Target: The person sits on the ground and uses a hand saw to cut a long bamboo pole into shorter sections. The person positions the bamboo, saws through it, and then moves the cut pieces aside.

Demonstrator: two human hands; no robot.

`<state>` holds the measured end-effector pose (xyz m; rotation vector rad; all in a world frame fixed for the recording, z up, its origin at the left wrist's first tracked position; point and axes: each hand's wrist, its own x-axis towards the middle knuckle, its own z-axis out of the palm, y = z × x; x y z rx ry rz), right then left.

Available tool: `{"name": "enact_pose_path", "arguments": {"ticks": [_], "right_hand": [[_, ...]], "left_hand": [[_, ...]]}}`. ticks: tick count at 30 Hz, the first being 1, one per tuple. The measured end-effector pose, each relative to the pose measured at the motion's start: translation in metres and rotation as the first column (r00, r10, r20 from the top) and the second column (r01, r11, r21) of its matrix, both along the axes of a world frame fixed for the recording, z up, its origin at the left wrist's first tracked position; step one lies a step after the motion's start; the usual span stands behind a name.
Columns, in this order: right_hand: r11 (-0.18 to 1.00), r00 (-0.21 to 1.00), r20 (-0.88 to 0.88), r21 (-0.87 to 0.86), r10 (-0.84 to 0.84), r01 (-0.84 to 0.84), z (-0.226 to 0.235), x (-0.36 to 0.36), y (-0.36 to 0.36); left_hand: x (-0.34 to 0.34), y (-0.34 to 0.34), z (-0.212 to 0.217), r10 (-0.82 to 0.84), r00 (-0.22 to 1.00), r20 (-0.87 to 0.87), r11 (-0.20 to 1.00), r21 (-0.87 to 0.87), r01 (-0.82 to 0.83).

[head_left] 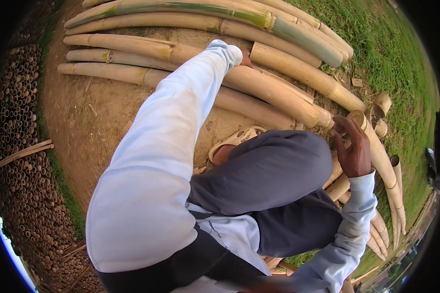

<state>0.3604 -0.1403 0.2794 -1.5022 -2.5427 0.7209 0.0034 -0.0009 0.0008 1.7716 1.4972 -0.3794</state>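
My left arm reaches far out over the bamboo poles. My left hand (246, 57) is at a thick tan bamboo pole (274, 90), mostly hidden by the white cuff, so its fingers cannot be made out. At that pole's right end, my right hand (353, 147) hovers with curved fingers and the thumb apart, and nothing shows between them. Whether its fingertips touch the pole's end is unclear. Just beyond lies another cut bamboo pole (308, 75), and a darker tan pole (259, 108) runs along the near side.
More bamboo poles, one partly green (195, 10), lie across the dirt at the far side. Short bamboo offcuts (380, 105) sit on the grass at right, near long bamboo poles (384, 161). Stacked cut bamboo (17, 127) fills the left. My sandalled foot (234, 141) stands close to the poles.
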Motion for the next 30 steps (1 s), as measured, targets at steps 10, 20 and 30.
{"name": "enact_pose_path", "arguments": {"ticks": [10, 20, 30], "right_hand": [[0.961, 0.942, 0.284, 0.154, 0.178, -0.228, -0.106, -0.032, 0.024], [0.994, 0.868, 0.487, -0.005, 0.100, -0.111, -0.190, -0.017, 0.013], [0.963, 0.876, 0.470, 0.269, -0.110, -0.023, -0.213, -0.007, 0.014]], "left_hand": [[-0.003, -0.049, 0.041, 0.048, 0.999, -0.014, 0.906, 0.421, -0.038], [-0.012, -0.073, 0.060, -0.052, 0.998, 0.043, 0.325, 0.946, -0.024], [-0.027, -0.069, 0.221, -0.079, 0.985, 0.156, -0.206, 0.964, -0.169]]}}
